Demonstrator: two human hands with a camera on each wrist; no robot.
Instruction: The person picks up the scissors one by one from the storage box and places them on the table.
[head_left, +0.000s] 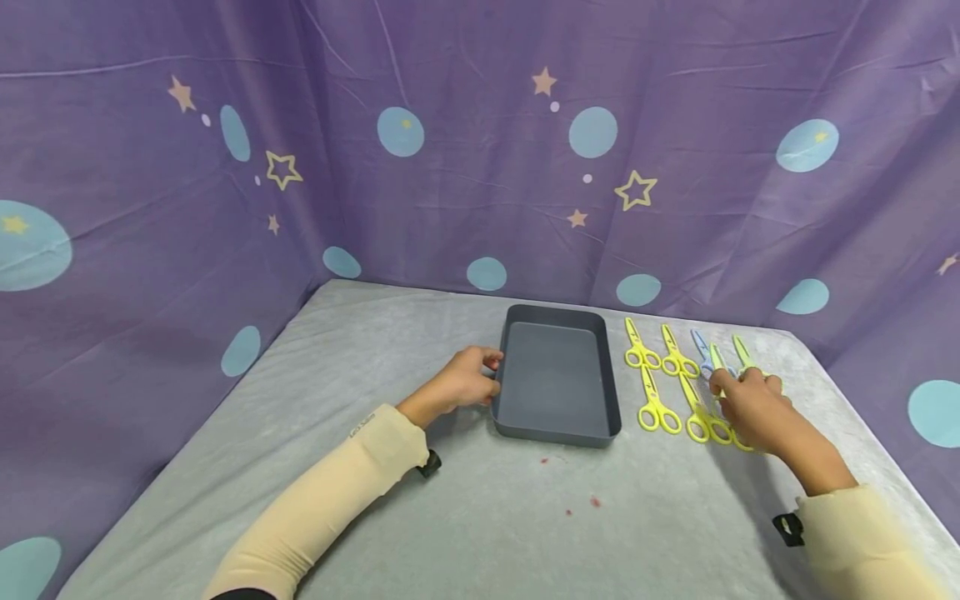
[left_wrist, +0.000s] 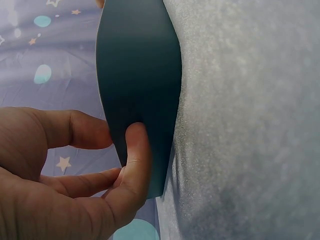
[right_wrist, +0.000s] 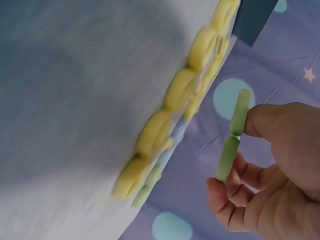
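Note:
Beside the left wall of a dark grey rectangular tray, my left hand holds the tray's edge. In the left wrist view, one fingertip lies on the outer wall and others are at the rim. My right hand pinches a pair of light green scissors by the handle loops, raised above the table. Below and around it lie yellow scissors, a blue pair and another green pair, partly hidden by the hand.
The scissors on the grey cloth-covered table are laid in two rows right of the tray. A purple curtain with stars and blue dots hangs behind and along the sides. Small red marks show on the cloth in front of the tray.

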